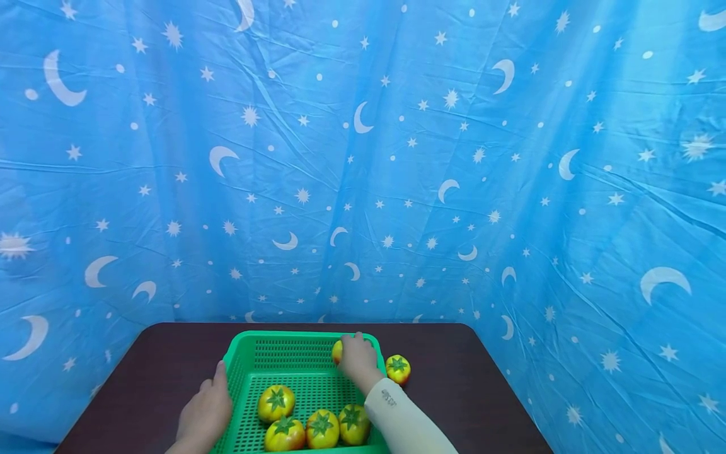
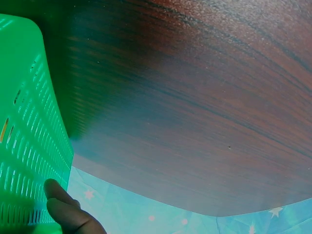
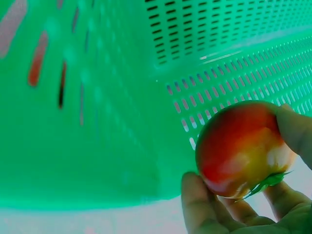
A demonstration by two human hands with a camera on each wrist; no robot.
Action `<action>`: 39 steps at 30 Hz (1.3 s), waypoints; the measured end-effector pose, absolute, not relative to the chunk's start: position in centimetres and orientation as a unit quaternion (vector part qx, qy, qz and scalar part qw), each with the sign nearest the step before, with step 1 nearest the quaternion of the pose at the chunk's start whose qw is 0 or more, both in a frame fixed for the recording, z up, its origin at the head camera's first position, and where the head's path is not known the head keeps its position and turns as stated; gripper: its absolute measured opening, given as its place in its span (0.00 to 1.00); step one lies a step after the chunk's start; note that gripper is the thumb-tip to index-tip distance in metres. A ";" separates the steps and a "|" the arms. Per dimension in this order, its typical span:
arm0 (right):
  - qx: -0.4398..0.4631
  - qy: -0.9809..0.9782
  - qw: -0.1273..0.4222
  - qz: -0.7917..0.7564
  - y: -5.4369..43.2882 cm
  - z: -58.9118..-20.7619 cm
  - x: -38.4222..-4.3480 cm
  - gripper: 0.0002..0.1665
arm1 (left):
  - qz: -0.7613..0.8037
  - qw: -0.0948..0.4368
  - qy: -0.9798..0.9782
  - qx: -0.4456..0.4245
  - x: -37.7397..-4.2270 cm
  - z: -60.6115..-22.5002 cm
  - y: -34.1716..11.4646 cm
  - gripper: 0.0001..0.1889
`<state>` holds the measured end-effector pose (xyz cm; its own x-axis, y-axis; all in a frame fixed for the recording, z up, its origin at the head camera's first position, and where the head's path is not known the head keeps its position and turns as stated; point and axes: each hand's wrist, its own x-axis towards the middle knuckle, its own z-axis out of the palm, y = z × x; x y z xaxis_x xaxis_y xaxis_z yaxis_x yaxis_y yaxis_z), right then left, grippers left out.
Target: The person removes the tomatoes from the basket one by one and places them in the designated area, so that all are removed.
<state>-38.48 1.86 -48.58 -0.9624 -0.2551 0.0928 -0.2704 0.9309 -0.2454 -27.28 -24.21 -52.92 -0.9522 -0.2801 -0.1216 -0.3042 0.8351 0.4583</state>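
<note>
A green plastic basket (image 1: 295, 337) with slotted walls stands on the table. My right hand (image 1: 358, 360) is inside its far right corner, fingers and thumb around a red and yellow tomato (image 3: 243, 148) with a green leafy top. That tomato is up near the corner walls in the right wrist view, and mostly covered by the hand in the head view. My left hand (image 1: 207, 407) lies along the basket's left side, its fingers (image 2: 61, 195) extended against the outer wall. Several similar tomatoes (image 1: 276, 403) sit on the basket floor toward the near side.
Another tomato (image 1: 398, 369) lies on the dark wooden table (image 1: 454, 384), just outside the basket's right wall. A blue curtain (image 1: 363, 189) with white moons and stars hangs behind the table and along its sides.
</note>
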 end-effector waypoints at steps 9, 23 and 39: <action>0.138 -0.975 0.060 0.164 2.4 -47.8 -39.0 0.36 | 0.240 0.034 0.958 -0.154 -27.4 -52.7 -24.1 0.32; 0.129 -0.974 0.062 0.175 3.2 -46.7 -38.6 0.37 | 0.238 0.035 0.958 -0.153 -27.3 -52.7 -24.2 0.32; 0.113 -0.973 0.078 0.184 6.2 -45.0 -40.0 0.38 | 0.235 0.039 0.959 -0.153 -27.3 -52.5 -24.1 0.30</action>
